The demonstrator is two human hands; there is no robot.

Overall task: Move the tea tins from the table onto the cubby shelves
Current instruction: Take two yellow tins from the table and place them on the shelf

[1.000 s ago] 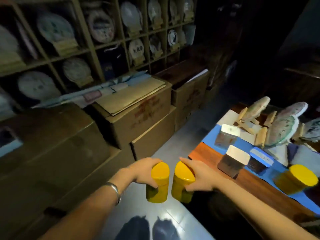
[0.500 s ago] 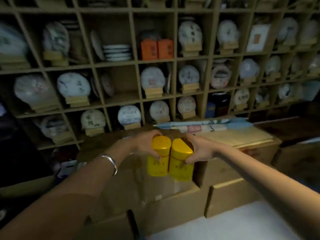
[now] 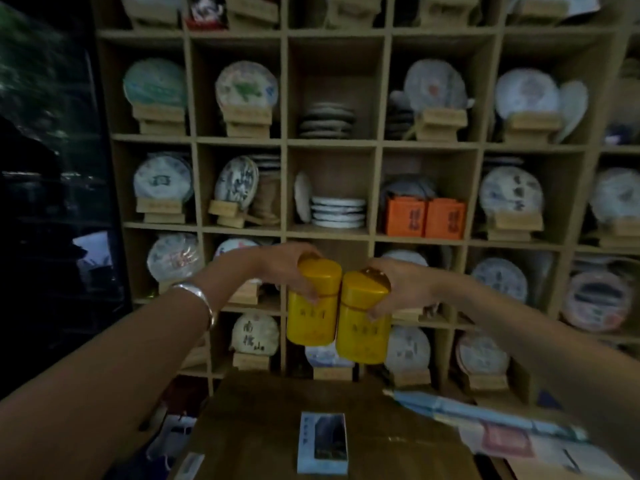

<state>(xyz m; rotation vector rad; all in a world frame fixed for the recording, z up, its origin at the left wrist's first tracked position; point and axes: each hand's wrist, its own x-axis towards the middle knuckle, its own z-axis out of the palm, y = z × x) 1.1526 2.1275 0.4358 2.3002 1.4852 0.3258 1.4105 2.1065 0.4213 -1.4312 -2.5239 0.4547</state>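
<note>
I hold two yellow tea tins side by side in front of the wooden cubby shelves point(image 3: 286, 143). My left hand point(image 3: 280, 268) grips the left yellow tin point(image 3: 311, 317) around its lid. The right yellow tin point(image 3: 362, 336) is gripped near its top by my right hand point(image 3: 401, 289). Both tins are upright, almost touching, held in the air level with the lower cubby rows. Behind the left tin is a cubby point(image 3: 332, 247) whose inside the tins mostly hide. The table is out of view.
Most cubbies hold round wrapped tea cakes on wooden stands; one has stacked cakes point(image 3: 337, 211), another two orange boxes point(image 3: 424, 218). Cardboard boxes point(image 3: 277, 427) stand below the shelves between me and them, with a small blue packet point(image 3: 322, 443) and papers point(image 3: 491, 434) on top.
I have turned from the table to face the shelves and stepped closer. Both tins have risen from waist height to the level of the lower cubbies, still gripped as before.
</note>
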